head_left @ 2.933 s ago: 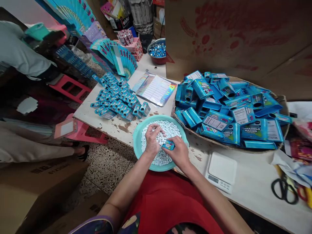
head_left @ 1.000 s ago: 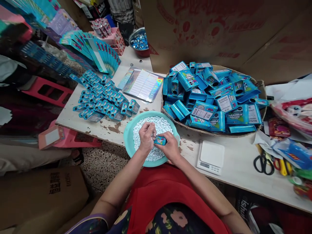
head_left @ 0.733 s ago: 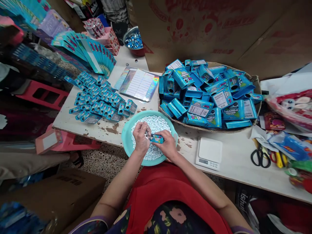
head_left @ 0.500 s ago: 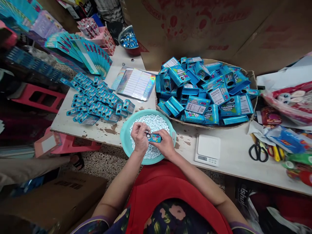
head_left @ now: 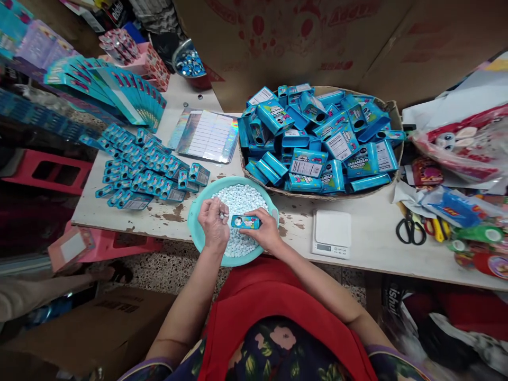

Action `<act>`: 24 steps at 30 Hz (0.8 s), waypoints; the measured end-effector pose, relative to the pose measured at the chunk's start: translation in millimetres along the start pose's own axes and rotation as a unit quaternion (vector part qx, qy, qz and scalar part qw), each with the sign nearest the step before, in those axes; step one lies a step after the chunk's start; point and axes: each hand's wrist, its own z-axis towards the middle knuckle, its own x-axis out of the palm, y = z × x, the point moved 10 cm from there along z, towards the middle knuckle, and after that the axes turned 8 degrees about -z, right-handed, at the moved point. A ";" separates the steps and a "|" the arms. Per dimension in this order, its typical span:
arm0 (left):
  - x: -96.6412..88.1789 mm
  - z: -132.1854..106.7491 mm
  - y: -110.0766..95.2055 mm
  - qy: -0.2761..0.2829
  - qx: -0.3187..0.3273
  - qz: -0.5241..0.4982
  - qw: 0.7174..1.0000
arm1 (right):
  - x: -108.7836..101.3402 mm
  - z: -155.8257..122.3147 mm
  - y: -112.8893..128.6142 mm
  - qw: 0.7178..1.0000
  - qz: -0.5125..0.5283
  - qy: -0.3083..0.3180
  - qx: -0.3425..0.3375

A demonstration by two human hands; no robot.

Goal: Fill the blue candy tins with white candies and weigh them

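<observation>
Lower centre: right hand (head_left: 265, 234) pinches a box (head_left: 245, 221) over the bowl (head_left: 193, 214); left hand (head_left: 212, 225) curls shut beside it — its contents hidden.

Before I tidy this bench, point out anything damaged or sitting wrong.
The table has paint chipped away in brown patches beside the teal bowl. The bowl also overhangs the table's front edge instead of sitting fully on it.

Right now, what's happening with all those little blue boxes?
A person's right hand holds a small blue box over a teal bowl of white candies. The left hand pinches a few at the box's end. A basket beside it is heaped with bigger blue boxes; small ones lie in rows farther left.
</observation>
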 end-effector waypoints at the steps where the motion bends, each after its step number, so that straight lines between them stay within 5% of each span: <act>1: -7.0 4.0 2.9 0.003 -0.004 0.036 0.999 | -5.0 -2.9 -1.1 1.000 0.017 -0.002 0.004; 3: -17.6 12.4 15.1 0.051 -0.013 0.186 0.981 | -15.5 -9.0 -0.5 0.999 0.037 -0.001 0.003; 6: -19.4 14.4 44.5 0.193 0.025 0.464 0.864 | -36.8 -20.4 3.3 0.999 0.049 0.005 -0.007; 8: -15.4 8.9 56.3 0.241 0.076 0.545 0.800 | -61.1 -32.6 1.4 0.999 0.048 -0.002 0.002; 10: -3.3 3.3 53.6 0.235 0.123 0.550 0.792 | -96.7 -50.6 -10.6 0.998 0.031 -0.037 0.034; 13: 42.3 -3.9 34.1 0.216 0.215 0.503 0.809 | -162.0 -84.7 -51.9 0.983 -0.019 -0.142 0.113; 17: 131.4 7.1 36.0 0.270 0.285 0.497 0.774 | -225.3 -114.3 -113.6 0.938 -0.128 -0.279 0.163; 20: 173.6 39.5 64.4 0.281 0.225 0.570 0.739 | -239.0 -116.4 -144.7 0.921 -0.151 -0.314 0.174; 24: 190.5 61.6 86.4 0.260 0.157 0.636 0.710 | -239.0 -114.4 -152.3 0.932 -0.145 -0.285 0.171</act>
